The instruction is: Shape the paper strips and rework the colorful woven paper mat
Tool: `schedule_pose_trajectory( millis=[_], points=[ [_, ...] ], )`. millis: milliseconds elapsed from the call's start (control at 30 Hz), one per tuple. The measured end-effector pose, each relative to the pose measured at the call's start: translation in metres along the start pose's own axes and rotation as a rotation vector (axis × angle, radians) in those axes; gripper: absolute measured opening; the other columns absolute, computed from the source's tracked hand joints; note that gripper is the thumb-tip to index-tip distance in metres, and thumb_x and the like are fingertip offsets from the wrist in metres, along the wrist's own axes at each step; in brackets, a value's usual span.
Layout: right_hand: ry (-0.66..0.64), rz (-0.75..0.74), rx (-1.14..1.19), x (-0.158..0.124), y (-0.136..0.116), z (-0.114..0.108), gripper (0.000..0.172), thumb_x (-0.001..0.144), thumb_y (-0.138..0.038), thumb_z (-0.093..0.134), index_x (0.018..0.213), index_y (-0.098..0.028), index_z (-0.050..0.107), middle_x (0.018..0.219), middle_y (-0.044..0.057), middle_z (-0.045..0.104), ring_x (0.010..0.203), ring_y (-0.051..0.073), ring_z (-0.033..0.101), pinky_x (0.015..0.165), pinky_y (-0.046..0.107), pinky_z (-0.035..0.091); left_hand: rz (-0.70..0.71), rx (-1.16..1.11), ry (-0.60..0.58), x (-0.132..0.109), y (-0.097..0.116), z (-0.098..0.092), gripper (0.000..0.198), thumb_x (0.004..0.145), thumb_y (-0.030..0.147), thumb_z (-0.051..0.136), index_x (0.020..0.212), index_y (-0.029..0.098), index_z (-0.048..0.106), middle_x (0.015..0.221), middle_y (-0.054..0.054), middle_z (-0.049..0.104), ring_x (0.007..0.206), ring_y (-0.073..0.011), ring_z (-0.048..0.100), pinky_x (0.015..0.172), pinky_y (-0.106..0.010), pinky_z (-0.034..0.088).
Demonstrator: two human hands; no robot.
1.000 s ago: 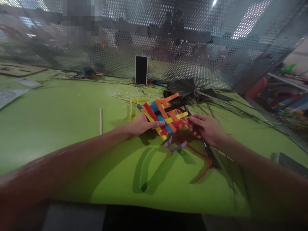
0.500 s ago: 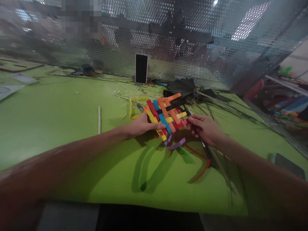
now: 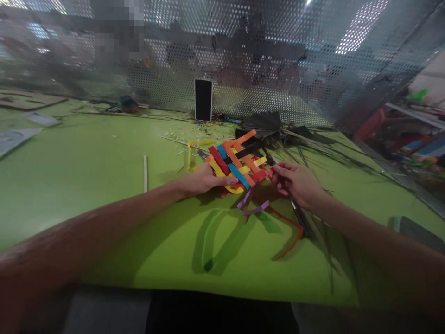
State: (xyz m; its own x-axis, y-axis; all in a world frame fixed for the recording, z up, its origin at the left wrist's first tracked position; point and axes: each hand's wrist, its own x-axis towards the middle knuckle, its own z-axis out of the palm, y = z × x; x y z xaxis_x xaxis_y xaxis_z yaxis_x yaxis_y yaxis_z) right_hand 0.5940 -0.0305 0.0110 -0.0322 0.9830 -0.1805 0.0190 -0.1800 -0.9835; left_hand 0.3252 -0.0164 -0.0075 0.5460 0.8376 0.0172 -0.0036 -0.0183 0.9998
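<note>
A woven piece of coloured strips (image 3: 232,166) in red, blue, yellow, orange and black is held above the table. My left hand (image 3: 205,180) is closed on its left side, the thumb lying across the front and the other fingers hidden behind. With thumb and fingers pinched, my right hand (image 3: 294,181) grips the end of a red strip (image 3: 263,174) at the weave's right side. Beneath the weave there is a curled purple strip (image 3: 253,208). Nearer me lie a looped green strip (image 3: 207,241) and a bent orange-red strip (image 3: 295,236).
A phone (image 3: 203,99) stands upright against the perforated metal panel (image 3: 264,55). Black strips (image 3: 264,123) and thin sticks lie behind and right of the weave. A yellow strip (image 3: 189,155), scraps and a pale stick (image 3: 145,174) are leftward. A dark device (image 3: 417,232) lies far right.
The weave has tilted slightly and shifted a little left in my left hand. My right hand still pinches the red strip, which now shows stretched between weave and fingers.
</note>
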Motion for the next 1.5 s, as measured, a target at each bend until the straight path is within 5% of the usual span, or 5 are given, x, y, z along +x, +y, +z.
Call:
schedule_pose_trajectory(
  millis=[367,1033,1200,1333,1500],
  points=[
    [0.009,-0.183,-0.276,0.001,-0.002,-0.01,0.034,0.076,-0.049,0.08,0.075,-0.019,0.065,0.055,0.0,0.059,0.039,0.008,0.044,0.033,0.022,0.026,0.014,0.004,-0.182,0.0,0.002,-0.004,0.037,0.077,0.045,0.082,0.079,0.014,0.065,0.071,-0.003,0.067,0.053,-0.0101,0.059,0.052,-0.023,0.053],
    [0.06,-0.056,-0.27,0.01,-0.003,-0.018,0.022,0.074,-0.036,0.076,0.07,-0.019,0.063,0.052,0.001,0.055,0.039,0.008,0.038,0.036,0.024,0.02,0.007,0.011,-0.096,0.0,0.004,-0.002,0.038,0.076,0.044,0.083,0.07,0.014,0.061,0.058,0.0,0.061,0.046,-0.0072,0.05,0.045,-0.02,0.045],
    [0.221,-0.128,-0.154,0.023,-0.015,-0.039,0.025,0.069,-0.032,0.078,0.061,-0.02,0.057,0.05,-0.002,0.049,0.04,0.007,0.035,0.037,0.022,0.021,-0.037,0.017,-0.089,-0.003,0.005,-0.012,0.032,0.074,0.038,0.086,0.073,0.014,0.065,0.062,0.0,0.063,0.048,-0.0066,0.051,0.045,-0.018,0.044],
    [0.2,-0.22,-0.126,0.025,-0.022,-0.045,0.026,0.067,-0.034,0.077,0.06,-0.022,0.056,0.051,-0.001,0.05,0.042,0.008,0.036,0.037,0.023,0.023,-0.054,0.009,-0.102,-0.004,0.003,-0.015,0.031,0.072,0.037,0.087,0.083,0.014,0.07,0.073,-0.003,0.07,0.054,-0.0092,0.058,0.051,-0.021,0.05],
    [0.21,-0.248,-0.177,0.022,-0.018,-0.04,0.02,0.066,-0.035,0.074,0.059,-0.023,0.059,0.049,0.0,0.051,0.042,0.01,0.038,0.039,0.026,0.022,-0.026,-0.14,-0.068,-0.001,-0.004,-0.013,0.035,0.071,0.039,0.088,0.092,0.014,0.074,0.097,-0.009,0.077,0.084,-0.0183,0.072,0.08,-0.029,0.06]
  ],
)
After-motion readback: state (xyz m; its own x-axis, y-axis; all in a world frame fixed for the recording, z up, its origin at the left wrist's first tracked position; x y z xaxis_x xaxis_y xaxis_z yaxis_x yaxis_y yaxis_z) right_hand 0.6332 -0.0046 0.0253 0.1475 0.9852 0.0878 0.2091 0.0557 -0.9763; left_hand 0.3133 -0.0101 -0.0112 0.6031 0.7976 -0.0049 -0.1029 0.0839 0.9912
